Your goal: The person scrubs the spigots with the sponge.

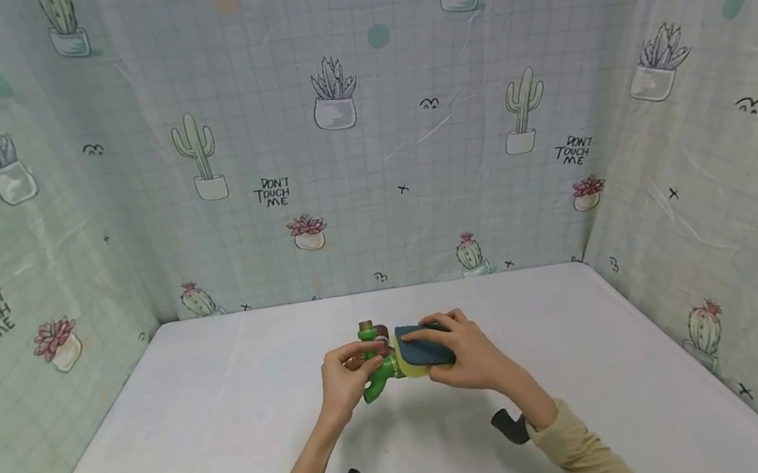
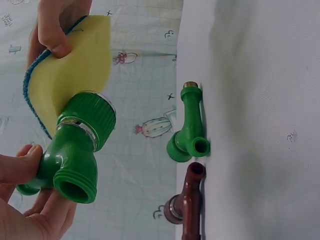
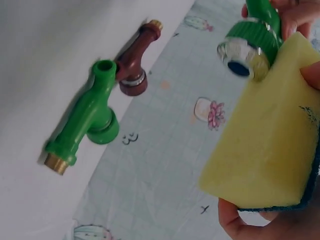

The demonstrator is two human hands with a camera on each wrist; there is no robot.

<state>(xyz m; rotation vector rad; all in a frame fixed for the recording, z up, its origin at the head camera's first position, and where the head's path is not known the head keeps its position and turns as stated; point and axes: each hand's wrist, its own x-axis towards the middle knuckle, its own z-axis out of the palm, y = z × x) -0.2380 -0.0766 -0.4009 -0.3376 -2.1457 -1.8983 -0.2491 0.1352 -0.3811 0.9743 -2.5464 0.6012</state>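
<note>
L hand [image 1: 345, 378] is gripping a green plastic tap fitting [image 2: 75, 150], fingers curled round its lower branch, holding it up off the tabletop [image 1: 234, 448] approx mid-table, towards the back. R hand [image 1: 463, 348] is pinching a sponge [image 3: 265, 140] w/ yellow foam face and blue scrub backing; thumb is on the foam side, fingers on the blue side. Foam face is pressing against the fitting's ribbed collar end, so sponge and fitting are touching. In the R wrist view the collar is showing a shiny metal-looking ring and a dark blue bore.

Two more parts are lying on the tabletop just behind the hands: a 2nd green tap [image 2: 189, 131] w/ brass threaded end, and a brown tap [image 2: 187, 200] right beside it. The two are looking like they're touching or nearly so; can't tell which. Both are sitting apart from the held fitting.

Beige sleeves [image 1: 585, 454] are covering both forearms, black wrist mounts under each. Cactus-print cloth [image 1: 356, 105] is hanging on 3 sides round the tabletop.
</note>
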